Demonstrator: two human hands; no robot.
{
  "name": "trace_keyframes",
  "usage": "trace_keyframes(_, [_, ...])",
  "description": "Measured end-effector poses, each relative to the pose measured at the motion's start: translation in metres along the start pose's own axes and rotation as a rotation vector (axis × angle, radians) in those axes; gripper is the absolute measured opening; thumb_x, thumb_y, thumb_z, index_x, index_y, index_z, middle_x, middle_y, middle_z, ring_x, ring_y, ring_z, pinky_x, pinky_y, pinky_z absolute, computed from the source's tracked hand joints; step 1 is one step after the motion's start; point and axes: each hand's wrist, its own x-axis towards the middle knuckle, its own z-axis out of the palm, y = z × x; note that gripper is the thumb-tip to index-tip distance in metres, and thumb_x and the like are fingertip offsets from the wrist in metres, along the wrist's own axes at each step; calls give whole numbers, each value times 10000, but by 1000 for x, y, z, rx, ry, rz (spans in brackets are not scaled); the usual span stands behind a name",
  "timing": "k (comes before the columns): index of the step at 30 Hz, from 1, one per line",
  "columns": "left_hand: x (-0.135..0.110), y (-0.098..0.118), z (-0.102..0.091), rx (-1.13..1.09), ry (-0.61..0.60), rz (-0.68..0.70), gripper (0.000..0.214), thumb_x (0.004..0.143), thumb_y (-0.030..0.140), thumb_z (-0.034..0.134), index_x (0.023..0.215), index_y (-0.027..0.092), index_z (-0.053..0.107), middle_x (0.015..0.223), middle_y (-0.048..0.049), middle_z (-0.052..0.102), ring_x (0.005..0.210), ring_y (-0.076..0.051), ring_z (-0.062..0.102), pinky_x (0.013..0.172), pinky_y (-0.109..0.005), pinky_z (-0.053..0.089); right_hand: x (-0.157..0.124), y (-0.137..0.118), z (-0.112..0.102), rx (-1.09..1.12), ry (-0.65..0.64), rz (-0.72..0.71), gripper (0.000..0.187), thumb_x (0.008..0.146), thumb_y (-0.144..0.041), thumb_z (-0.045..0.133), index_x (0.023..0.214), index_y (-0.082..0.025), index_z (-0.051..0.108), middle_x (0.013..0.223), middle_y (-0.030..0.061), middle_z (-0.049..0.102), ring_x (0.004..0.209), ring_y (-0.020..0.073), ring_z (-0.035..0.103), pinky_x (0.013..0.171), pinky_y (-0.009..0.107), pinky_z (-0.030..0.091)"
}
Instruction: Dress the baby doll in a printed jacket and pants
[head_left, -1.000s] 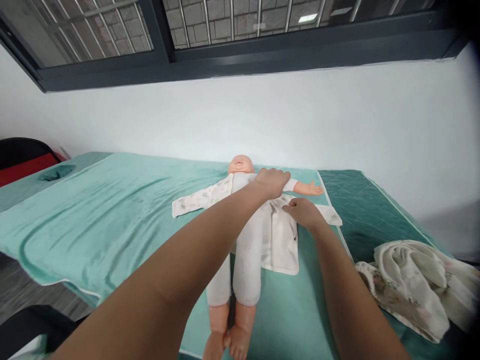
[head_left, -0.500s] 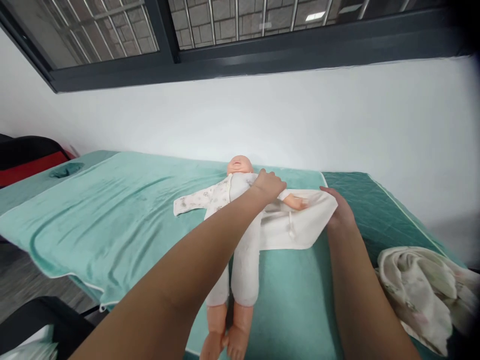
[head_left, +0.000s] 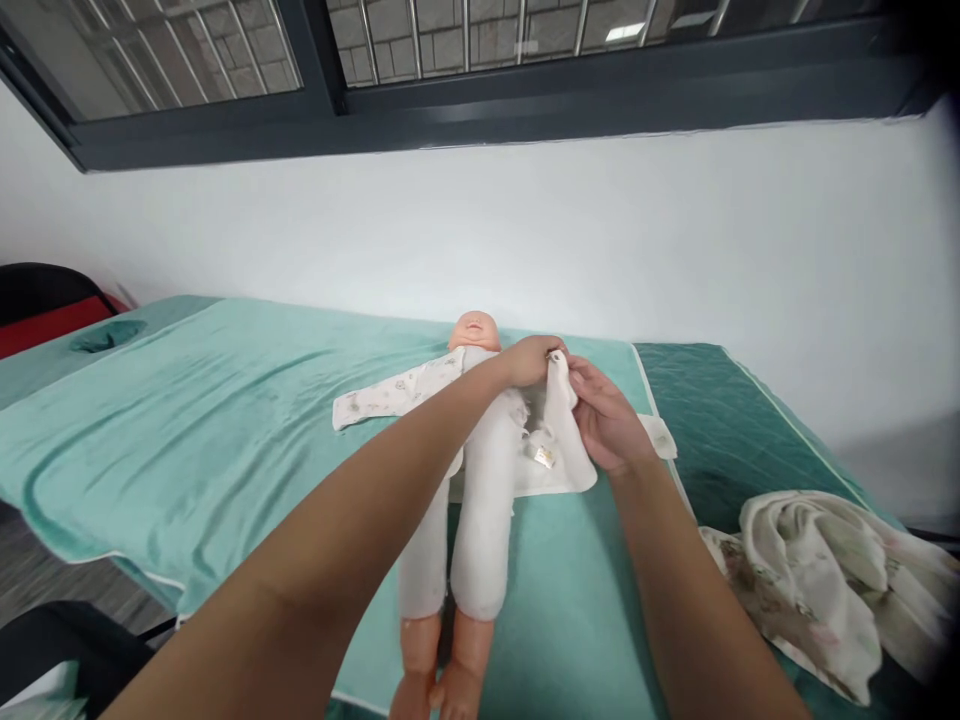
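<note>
A baby doll [head_left: 481, 560] lies on its back, head toward the wall and bare feet toward me. A white patterned baby shirt [head_left: 401, 392] covers its arm on the left side, and the rest of the shirt spreads out under and to the right of its body. At the doll's right side, my left hand [head_left: 531, 360] is closed on the shirt's raised fabric. My right hand [head_left: 606, 415] pinches the same fabric from the other side, its fingers close to my left hand. The doll's arm on that side is hidden.
A light green sheet [head_left: 247, 400] covers the bed, with a darker quilted cover [head_left: 697, 410] at right. A crumpled floral cloth [head_left: 817, 580] lies at the right. Behind stands a white wall [head_left: 480, 230] under a barred window. A dark chair [head_left: 67, 660] is at lower left.
My right hand has moved left with the shirt fabric, close to my left hand. The fabric, spread wide before, is now gathered upright, and the doll's right-side hand has gone out of sight.
</note>
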Motion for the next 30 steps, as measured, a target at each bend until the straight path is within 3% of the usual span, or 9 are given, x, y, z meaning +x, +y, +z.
trace_keyframes(3, [-10, -10, -20, -202, 45, 72, 164, 748, 177, 526, 869, 195, 635, 757, 2, 655, 673, -145, 585, 623, -252, 456, -10, -9, 4, 36, -163, 14, 506, 776, -524, 682, 1233, -327, 591, 1376, 41, 578, 1211, 264, 586, 988, 426, 512])
trace_keyframes(5, [-17, -20, -31, -151, 203, 43, 156, 698, 151, 518, 792, 198, 633, 697, 11, 631, 638, -139, 555, 619, -253, 442, -16, -16, 5, 68, -282, 57, 543, 759, -514, 718, 1252, -323, 596, 1432, 57, 541, 1222, 273, 580, 972, 436, 518])
trace_keyframes(8, [-29, -34, -41, -71, 419, -20, 131, 645, 122, 512, 704, 194, 606, 725, 4, 650, 680, -146, 565, 685, -270, 454, -23, -21, 6, 107, -493, 140, 568, 758, -496, 751, 1272, -315, 592, 1456, 86, 524, 1188, 303, 605, 907, 463, 543])
trace_keyframes(11, [-48, -44, -41, -96, 541, -95, 116, 649, 106, 517, 689, 192, 584, 822, -15, 683, 780, -167, 602, 760, -296, 463, -24, -20, 6, 102, -612, 161, 531, 786, -477, 744, 1259, -279, 604, 1421, 111, 557, 1158, 309, 629, 928, 479, 531])
trace_keyframes(14, [-76, -51, -31, -155, 699, -161, 110, 705, 113, 526, 736, 196, 591, 917, -25, 684, 891, -181, 609, 836, -316, 457, -19, -12, 5, 103, -528, 105, 435, 840, -446, 703, 1223, -254, 623, 1345, 115, 618, 1137, 283, 642, 970, 472, 514])
trace_keyframes(17, [-116, -60, -13, -290, 831, -244, 76, 820, 217, 521, 847, 215, 592, 968, -15, 672, 786, -153, 594, 769, -304, 473, -9, 0, 5, 100, -293, -37, 311, 878, -411, 670, 1155, -269, 643, 1326, 83, 633, 1237, 264, 587, 1062, 476, 457])
trace_keyframes(21, [-173, -76, 21, -428, 888, -352, 220, 895, 375, 533, 1038, 231, 616, 1108, -36, 667, 883, -160, 617, 791, -285, 486, -3, 19, 16, -227, -17, -240, 363, 885, -393, 676, 1230, -293, 622, 1438, 37, 548, 1384, 225, 447, 1201, 454, 292])
trace_keyframes(25, [-209, -88, 46, -441, 821, -369, 319, 939, 414, 486, 1138, 218, 640, 1148, -61, 688, 984, -192, 631, 869, -317, 482, -14, 27, 40, -594, -141, -259, 480, 927, -444, 603, 1386, -321, 532, 1548, 17, 419, 1446, 225, 354, 1222, 444, 250])
trace_keyframes(30, [-214, -92, 52, -415, 838, -387, 317, 945, 396, 478, 1121, 205, 660, 1059, -57, 722, 883, -191, 647, 794, -316, 488, -26, 22, 56, -818, -246, -380, 499, 926, -440, 602, 1399, -308, 515, 1605, 27, 316, 1485, 242, 278, 1221, 460, 249])
